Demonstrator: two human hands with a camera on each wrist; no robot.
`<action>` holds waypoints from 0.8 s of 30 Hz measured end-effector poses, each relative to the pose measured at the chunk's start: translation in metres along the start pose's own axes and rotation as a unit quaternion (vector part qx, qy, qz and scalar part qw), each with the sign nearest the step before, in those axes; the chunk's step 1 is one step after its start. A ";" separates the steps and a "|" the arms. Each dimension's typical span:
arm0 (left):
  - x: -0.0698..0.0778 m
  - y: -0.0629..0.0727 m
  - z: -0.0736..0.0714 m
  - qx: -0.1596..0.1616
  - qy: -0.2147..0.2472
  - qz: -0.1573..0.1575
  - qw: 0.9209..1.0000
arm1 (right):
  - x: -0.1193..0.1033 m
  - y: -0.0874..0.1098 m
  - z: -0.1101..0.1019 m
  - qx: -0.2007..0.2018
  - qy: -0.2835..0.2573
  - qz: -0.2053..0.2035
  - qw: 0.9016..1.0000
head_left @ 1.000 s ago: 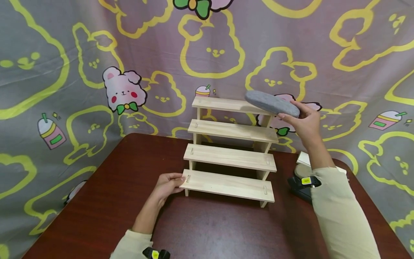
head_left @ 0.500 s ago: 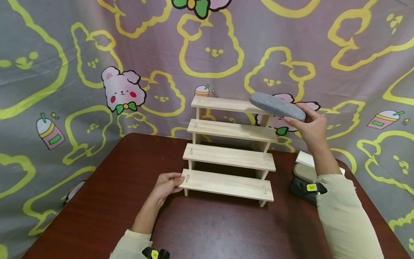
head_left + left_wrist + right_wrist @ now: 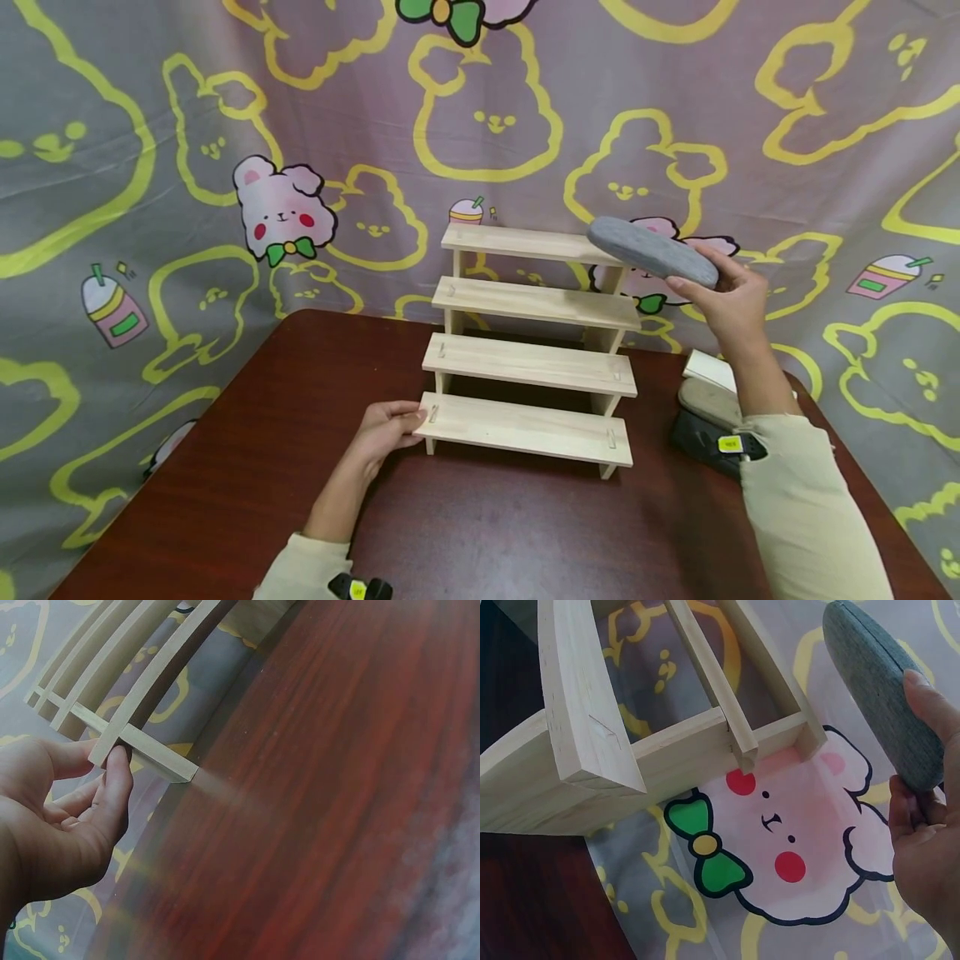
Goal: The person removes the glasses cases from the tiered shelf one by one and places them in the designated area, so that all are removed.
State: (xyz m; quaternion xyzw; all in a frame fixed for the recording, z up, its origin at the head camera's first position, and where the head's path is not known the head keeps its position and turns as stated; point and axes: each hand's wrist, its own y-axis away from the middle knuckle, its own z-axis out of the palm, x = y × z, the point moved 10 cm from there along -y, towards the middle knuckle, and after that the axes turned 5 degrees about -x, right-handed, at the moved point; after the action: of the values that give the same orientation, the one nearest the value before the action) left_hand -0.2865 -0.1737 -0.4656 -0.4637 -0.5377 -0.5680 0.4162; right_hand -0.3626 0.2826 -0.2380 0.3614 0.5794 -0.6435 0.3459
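A pale wooden display stand [image 3: 525,425] with stepped boards stands on the table. My left hand [image 3: 387,433] pinches the left end of its lowest board, thumb on top; the left wrist view shows the fingers [image 3: 116,791] beneath that board's end. My right hand [image 3: 731,304] grips one end of a long, rounded grey glasses case [image 3: 652,250], covered in fabric with a seam along its edge. The case is held in the air, tilted, near the right end of the top board. In the right wrist view, the case [image 3: 885,690] appears apart from the stand.
On the table's right side, partly behind my right forearm, lie a white box [image 3: 708,368], a beige rounded case [image 3: 708,400] and a black item [image 3: 701,442]. A patterned curtain [image 3: 360,108] hangs close behind the dark red table [image 3: 247,467].
My right hand has moved rightward and slightly down with the glasses case, drawing it away from the top board. The left hand stays at the lowest board.
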 end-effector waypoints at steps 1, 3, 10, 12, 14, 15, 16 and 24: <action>0.000 0.000 0.000 0.001 0.000 0.000 1.000 | -0.001 0.001 -0.001 0.003 0.004 -0.001 1.000; 0.000 0.000 0.000 0.001 0.000 -0.001 1.000 | -0.002 0.003 -0.004 0.011 0.013 -0.001 1.000; 0.000 0.001 0.000 0.000 0.002 -0.002 1.000 | -0.003 0.014 -0.015 0.029 0.025 0.011 0.999; 0.001 0.001 0.001 -0.001 0.003 -0.001 1.000 | -0.002 0.017 -0.019 0.035 0.023 0.013 0.999; 0.001 0.001 0.001 0.001 0.004 -0.002 1.000 | -0.002 0.020 -0.022 0.041 0.025 0.014 0.999; 0.001 0.001 0.001 0.002 0.004 -0.002 1.000 | -0.002 0.021 -0.024 0.044 0.026 0.015 0.999; 0.001 0.001 0.001 0.002 0.003 -0.003 1.000 | -0.002 0.022 -0.026 0.048 0.030 0.016 0.998; 0.001 0.001 0.002 -0.003 0.003 0.000 1.000 | -0.009 0.038 -0.040 0.061 0.004 0.010 0.998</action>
State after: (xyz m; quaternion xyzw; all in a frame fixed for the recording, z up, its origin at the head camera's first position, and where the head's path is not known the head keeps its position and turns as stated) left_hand -0.2857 -0.1720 -0.4644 -0.4627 -0.5348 -0.5713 0.4165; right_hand -0.3232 0.3188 -0.2517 0.3901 0.5367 -0.6726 0.3277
